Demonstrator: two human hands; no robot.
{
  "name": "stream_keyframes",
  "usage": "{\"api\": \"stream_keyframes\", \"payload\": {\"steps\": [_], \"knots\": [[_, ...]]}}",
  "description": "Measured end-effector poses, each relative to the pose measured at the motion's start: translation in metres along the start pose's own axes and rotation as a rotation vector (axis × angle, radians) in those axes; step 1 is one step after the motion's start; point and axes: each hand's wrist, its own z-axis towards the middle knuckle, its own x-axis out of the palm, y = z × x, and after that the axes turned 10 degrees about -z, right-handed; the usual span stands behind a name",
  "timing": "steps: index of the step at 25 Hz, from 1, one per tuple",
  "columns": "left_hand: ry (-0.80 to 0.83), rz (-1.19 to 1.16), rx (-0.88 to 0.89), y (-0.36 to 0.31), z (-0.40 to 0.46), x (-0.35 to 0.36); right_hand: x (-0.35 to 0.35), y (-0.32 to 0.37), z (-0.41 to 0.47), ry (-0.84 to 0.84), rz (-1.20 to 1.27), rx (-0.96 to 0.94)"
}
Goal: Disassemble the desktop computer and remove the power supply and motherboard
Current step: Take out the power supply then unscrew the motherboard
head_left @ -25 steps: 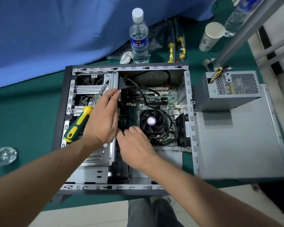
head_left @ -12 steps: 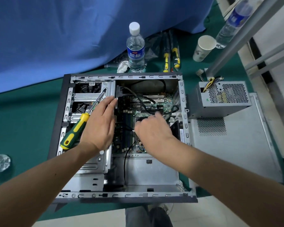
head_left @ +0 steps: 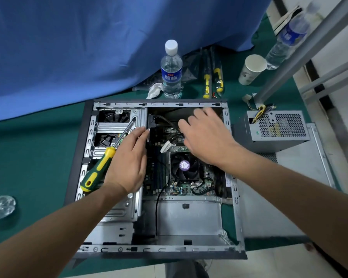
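Grey steel computer case lies open on its side on the green surface. Left hand rests palm-down on the drive cage, fingers straight, grip released, tips at the cage's inner edge; a green-and-yellow screwdriver lies under and beside it, its shaft angled away over the cage. Right hand reaches across the upper part of the motherboard, fingers loosely spread and blurred, grasping nothing visible. A white connector sits just left of that hand. Outside the case, well right of both hands, stands the power supply.
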Motion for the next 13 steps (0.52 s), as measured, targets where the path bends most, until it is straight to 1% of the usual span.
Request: {"api": "stream_keyframes", "payload": {"steps": [2, 4, 6, 9, 11, 13], "knots": [[0.005, 0.001, -0.004, -0.001, 0.0, 0.0, 0.003, 0.007, 0.011, 0.069, 0.279, 0.108], [0.009, 0.006, -0.013, -0.002, 0.0, -0.001, 0.008, 0.018, 0.024, 0.08, 0.491, 0.249], [0.025, 0.004, -0.021, -0.004, 0.0, -0.002, 0.013, 0.03, 0.038, 0.078, 0.59, 0.376], [0.04, -0.009, -0.012, -0.004, 0.002, -0.004, 0.018, 0.046, 0.06, 0.125, 0.737, 0.503], [0.041, -0.021, -0.015, -0.005, 0.003, -0.005, 0.019, 0.043, 0.068, 0.157, 0.811, 0.54], [0.05, -0.021, -0.011, -0.006, 0.002, -0.006, 0.017, 0.037, 0.067, 0.172, 0.782, 0.509]]}}
